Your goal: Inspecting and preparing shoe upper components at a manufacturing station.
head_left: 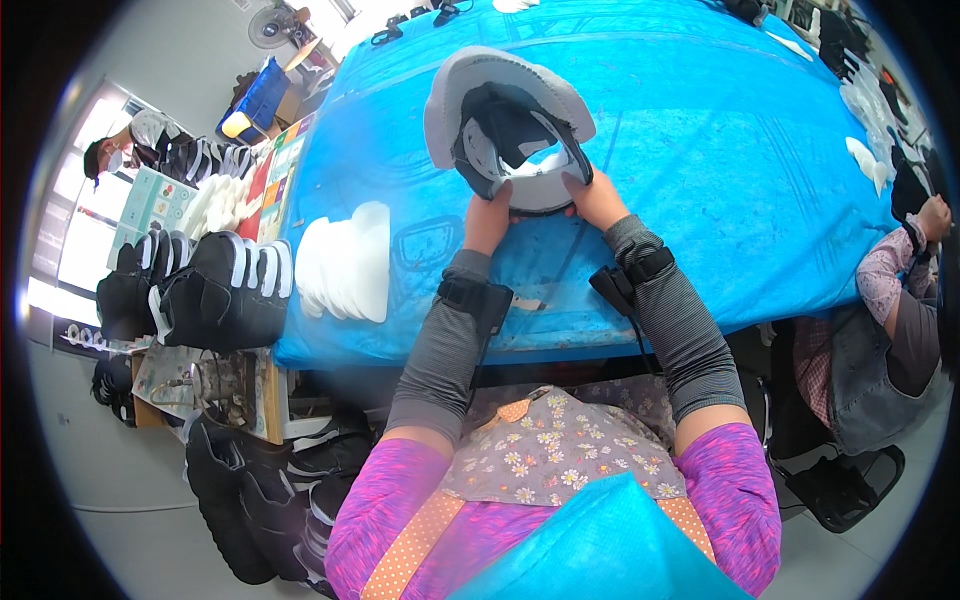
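Note:
Above the blue-covered table I hold a black and white shoe upper (556, 190) with both hands. Its collar opening faces me, and a wide pale grey padded flap (447, 112) flares up on the far side. My left hand (487, 222) grips the near rim on its left, thumb on the inside. My right hand (600, 203) grips the same rim on its right, thumb also inside and fingers under it. The two hands are a short way apart, and the upper's underside is hidden. A fanned stack of white insoles (345, 262) lies on the table left of my left hand.
Blue sheeting (700, 230) covers the table. Several black shoes (225, 290) stand at the left, with more shoes (250, 500) below. White pieces (868, 165) lie at the right edge near a seated co-worker's hand (935, 218). Another person (150, 135) is at the far left.

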Motion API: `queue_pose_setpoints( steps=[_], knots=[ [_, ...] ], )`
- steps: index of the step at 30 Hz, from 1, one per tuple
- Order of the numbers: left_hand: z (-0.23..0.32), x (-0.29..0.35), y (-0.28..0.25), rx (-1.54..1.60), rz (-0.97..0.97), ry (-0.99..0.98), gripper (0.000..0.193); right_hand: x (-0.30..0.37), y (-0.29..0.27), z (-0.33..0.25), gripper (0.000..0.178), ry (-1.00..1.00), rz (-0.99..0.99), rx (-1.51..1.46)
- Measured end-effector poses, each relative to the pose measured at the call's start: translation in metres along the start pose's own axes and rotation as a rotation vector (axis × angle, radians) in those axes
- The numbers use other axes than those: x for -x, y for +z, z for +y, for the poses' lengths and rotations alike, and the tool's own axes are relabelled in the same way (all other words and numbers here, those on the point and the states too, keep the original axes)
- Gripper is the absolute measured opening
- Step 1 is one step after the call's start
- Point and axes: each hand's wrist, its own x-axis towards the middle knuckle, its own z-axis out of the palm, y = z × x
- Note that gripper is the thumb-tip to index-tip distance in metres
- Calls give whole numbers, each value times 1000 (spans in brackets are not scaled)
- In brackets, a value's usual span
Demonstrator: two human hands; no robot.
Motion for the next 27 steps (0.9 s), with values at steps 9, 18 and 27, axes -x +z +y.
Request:
queue_pose_setpoints(
  steps=[9,18,27],
  knots=[
    [1,1,0,-20,18,-11,31,2,0,-2,30,3,-6,-29],
    [-5,-2,-4,-27,6,-28,30,1,1,-1,32,-4,-8,-3],
    [2,2,0,-29,13,-35,31,1,1,2,33,-19,-7,-2]
  ],
)
